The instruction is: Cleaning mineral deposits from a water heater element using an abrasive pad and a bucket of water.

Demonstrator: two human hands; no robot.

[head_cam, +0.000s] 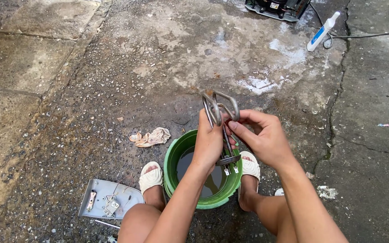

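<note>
It was an outdoor yard used as a makeshift repair spot. The ground (113, 67) was cracked, stained concrete, wet in patches. A machine (278, 6) with a cable (370, 34), a tube (323, 31), a rag (151, 137) and a metal panel (109, 198) lay about.

Black machine (278, 8) cut by top edge; heating element (221, 112) shaft behind left hand (210, 139).

A bent metal heating element (220, 118) is standing upright over a round green plastic bucket (182, 153), held between the left hand (209, 140) and the right hand (261, 137). A crumpled beige rag (151, 137) is lying left of the bucket, a flat grey metal plate (110, 199) nearer and further left, and a white plastic tube (322, 31) well beyond to the right.
</note>
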